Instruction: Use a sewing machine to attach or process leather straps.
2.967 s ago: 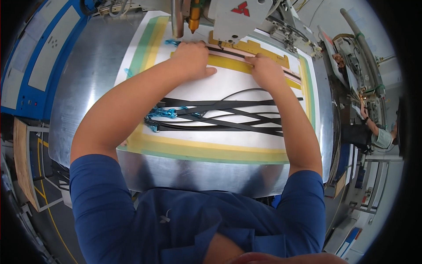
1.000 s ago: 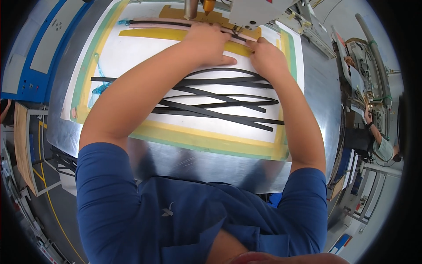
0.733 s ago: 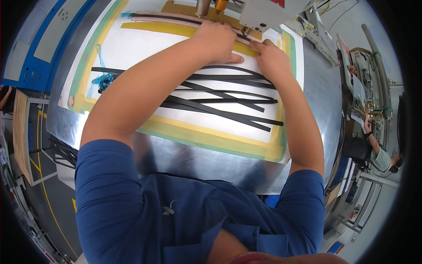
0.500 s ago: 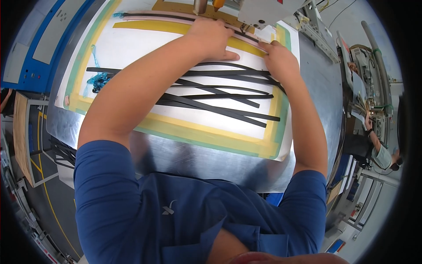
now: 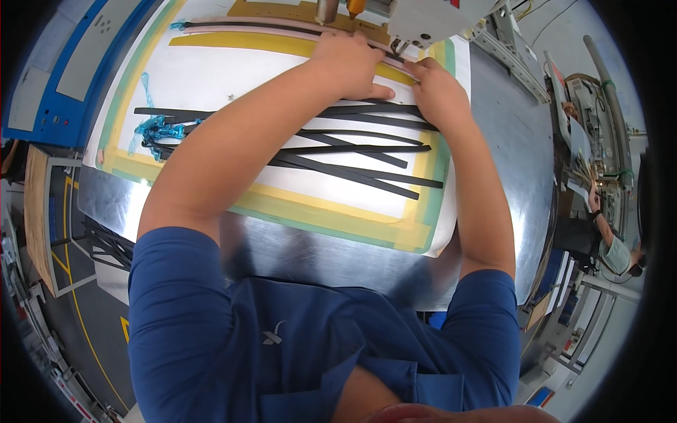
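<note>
A long black strip [image 5: 264, 27] runs along pinkish strips at the far side of a white, tape-edged sheet [image 5: 204, 77]. My left hand [image 5: 349, 65] rests on it, fingers over the strip and thumb spread toward me. To its right, my right hand [image 5: 438, 88] has its thumb and forefinger closed at the strip, beside the white machine head [image 5: 430, 25]. Nearer me lie several loose black strips [image 5: 352, 171], partly under my left forearm. Their left ends gather by crumpled blue plastic film [image 5: 159, 130]. The fingertips' exact contact is partly hidden.
The sheet lies on a shiny metal table [image 5: 303, 250]. A metal cylinder [image 5: 326, 10] and an orange-tipped part [image 5: 355, 8] hang above its far edge. A blue cabinet [image 5: 63, 99] stands at left. Another person [image 5: 613, 247] works far right.
The sheet with its strips has shifted slightly left under the machine head. My left hand has moved a little right and my right hand a little left, so they are closer together.
</note>
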`<state>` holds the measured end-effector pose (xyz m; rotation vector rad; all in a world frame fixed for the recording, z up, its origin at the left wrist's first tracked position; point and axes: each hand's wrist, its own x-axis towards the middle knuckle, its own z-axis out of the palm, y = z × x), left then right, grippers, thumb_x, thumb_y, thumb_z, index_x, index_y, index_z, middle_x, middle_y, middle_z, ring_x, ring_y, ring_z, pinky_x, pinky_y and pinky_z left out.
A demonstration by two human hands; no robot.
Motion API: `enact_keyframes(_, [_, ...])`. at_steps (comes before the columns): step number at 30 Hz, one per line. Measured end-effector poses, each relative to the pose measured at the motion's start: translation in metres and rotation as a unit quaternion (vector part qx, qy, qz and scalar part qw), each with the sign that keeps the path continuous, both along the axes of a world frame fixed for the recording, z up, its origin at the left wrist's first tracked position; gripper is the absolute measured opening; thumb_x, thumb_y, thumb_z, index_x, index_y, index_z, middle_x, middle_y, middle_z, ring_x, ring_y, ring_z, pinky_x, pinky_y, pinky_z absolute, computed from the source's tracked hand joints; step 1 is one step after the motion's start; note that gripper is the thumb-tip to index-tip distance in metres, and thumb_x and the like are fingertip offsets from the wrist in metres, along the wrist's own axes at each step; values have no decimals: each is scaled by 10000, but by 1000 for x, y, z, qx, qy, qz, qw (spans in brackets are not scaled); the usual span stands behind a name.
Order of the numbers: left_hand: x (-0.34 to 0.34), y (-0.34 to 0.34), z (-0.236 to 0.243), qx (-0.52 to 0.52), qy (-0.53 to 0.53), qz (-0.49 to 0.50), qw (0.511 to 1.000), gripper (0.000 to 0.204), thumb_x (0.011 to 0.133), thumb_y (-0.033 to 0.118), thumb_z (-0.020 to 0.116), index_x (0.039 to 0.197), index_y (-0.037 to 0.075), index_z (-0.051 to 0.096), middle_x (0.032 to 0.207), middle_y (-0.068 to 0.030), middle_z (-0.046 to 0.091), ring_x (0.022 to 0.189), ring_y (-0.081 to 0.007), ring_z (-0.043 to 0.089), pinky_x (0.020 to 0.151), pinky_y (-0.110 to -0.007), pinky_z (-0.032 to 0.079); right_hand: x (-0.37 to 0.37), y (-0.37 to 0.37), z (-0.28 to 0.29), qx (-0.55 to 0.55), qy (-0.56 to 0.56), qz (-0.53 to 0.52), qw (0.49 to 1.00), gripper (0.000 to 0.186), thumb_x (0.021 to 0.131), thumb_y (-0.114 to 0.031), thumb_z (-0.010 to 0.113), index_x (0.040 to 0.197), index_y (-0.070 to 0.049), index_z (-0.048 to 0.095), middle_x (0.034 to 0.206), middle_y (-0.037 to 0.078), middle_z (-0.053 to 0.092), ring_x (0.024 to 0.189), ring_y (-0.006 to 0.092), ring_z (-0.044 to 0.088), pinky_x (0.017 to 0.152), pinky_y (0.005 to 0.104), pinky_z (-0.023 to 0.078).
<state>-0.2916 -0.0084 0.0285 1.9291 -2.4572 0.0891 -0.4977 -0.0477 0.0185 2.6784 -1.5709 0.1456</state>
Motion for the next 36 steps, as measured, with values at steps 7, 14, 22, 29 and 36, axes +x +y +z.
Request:
enact_keyframes(7, [-7, -1, -13, -9, 49, -14, 999, 886, 842, 807, 657, 1447, 160, 644, 1347, -195, 645, 1287, -368, 599, 1091, -492, 482, -6, 6, -3, -13, -45, -7, 999, 407, 937, -134, 582, 1314, -168, 731, 1264, 75, 686, 1069, 313, 710, 926, 440, 587])
enact_keyframes(14, [-12, 1, -8, -11, 60, 6, 998, 833, 848, 802, 656, 1467, 245, 634, 1349, -194, 645, 1289, -389, 592, 1061, -495, 515, -9, 11, -4, 0, -57, 7, 998, 429, 929, -138, 604, 1343, -171, 711, 1179, 96, 690, 1046, 319, 711, 900, 449, 590])
enact_keyframes(22, [-11, 3, -2, 24, 52, 13, 998, 820, 889, 764, 633, 1509, 229, 590, 1442, -193, 589, 1344, -375, 564, 1087, -511, 497, 1, 5, -3, -1, -31, 10, 999, 468, 934, -143, 604, 1396, -176, 668, 1261, 124, 650, 1077, 330, 707, 921, 455, 590])
enact_keyframes(29, [46, 12, 9, 84, 31, 23, 996, 844, 955, 700, 579, 1582, 146, 473, 1542, -166, 521, 1470, -334, 470, 1178, -529, 400, 4, 7, 0, 5, -21, -6, 1000, 463, 945, -149, 605, 1404, -162, 655, 1291, 133, 637, 1109, 340, 700, 939, 461, 586])
enact_keyframes(36, [190, 31, -4, 37, -29, 67, 997, 766, 1002, 644, 542, 1577, 143, 460, 1609, -154, 456, 1460, -334, 477, 1186, -539, 374, 12, 13, 2, 7, -5, -57, 998, 444, 946, -152, 617, 1388, -129, 654, 1267, 140, 639, 1092, 353, 701, 940, 464, 585])
